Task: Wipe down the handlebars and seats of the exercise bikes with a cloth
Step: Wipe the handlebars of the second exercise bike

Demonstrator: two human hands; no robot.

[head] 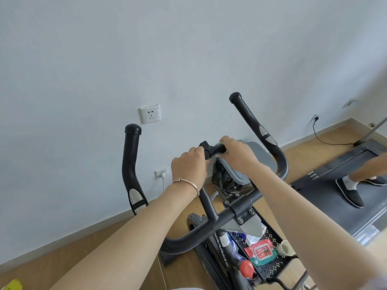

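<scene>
Head view: both hands meet on the short black inner handlebar (215, 149) at the middle of the exercise bike, just in front of the grey console (261, 162). The right grip (237, 155) is clenched over the top of this bar, knuckles up, fingers wrapped forward. A small pale edge peeks out just beneath its fingers, and I judge this to be the cloth (217, 157), pressed between palm and bar; most of it is hidden. The left grip (188, 167) is curled round the same bar's stem just beside the right one, steadying it.

The bar's long axis runs across, from the left grip toward the right, so a wiping stroke would slide along that line. The tall right horn (251, 122) rises beyond and outward of the right grip, near it; the left horn (130, 164) stands well apart, outward of the left grip. The right grip, holding the cloth, is the nearer to the right horn, which looks the natural next surface to wipe. Both forearms reach forward, nearly straight, wrists level. The seat is not in view.
</scene>
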